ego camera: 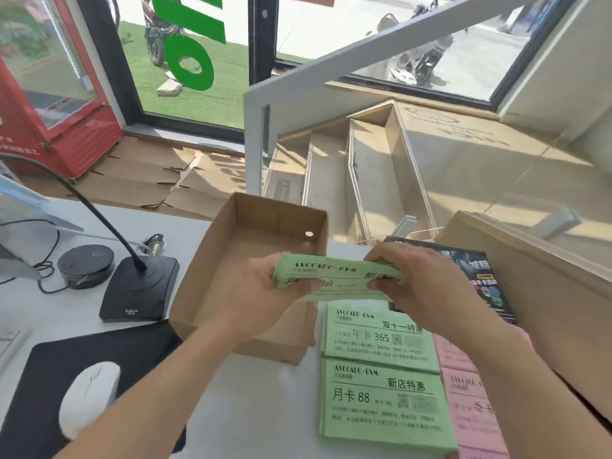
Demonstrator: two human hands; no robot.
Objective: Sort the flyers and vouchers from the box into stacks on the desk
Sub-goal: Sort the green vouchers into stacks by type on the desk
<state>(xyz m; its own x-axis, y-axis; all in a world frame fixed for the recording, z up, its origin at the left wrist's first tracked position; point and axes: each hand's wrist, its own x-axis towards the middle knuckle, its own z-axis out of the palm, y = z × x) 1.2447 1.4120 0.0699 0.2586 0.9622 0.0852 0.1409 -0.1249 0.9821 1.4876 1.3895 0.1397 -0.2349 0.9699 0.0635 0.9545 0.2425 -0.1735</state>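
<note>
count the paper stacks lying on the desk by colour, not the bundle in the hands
green stacks: 2, the year-card 365 stack and the month-card 88 stack
pink stacks: 2, one behind the other, both partly hidden by the right arm
black flyer stack: 1
total: 5
</note>
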